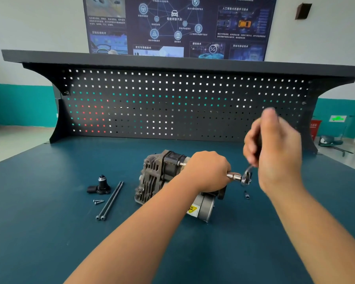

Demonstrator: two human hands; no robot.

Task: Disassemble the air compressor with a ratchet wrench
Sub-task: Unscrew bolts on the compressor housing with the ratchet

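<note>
The grey and black air compressor (158,175) lies on its side in the middle of the blue bench top. My left hand (208,171) rests on its right half and presses it down, covering that part. The ratchet wrench (243,177) has its silver socket extension pointing left into the compressor's right end, just past my left hand. My right hand (273,148) is closed around the wrench handle, which rises up and to the right; the hand is motion-blurred.
Two long black bolts (111,200) lie left of the compressor, with two small screws (98,201) and a black removed fitting (100,185) beside them. A small bit (247,195) lies right of the compressor. A black pegboard (182,105) backs the bench top (49,232).
</note>
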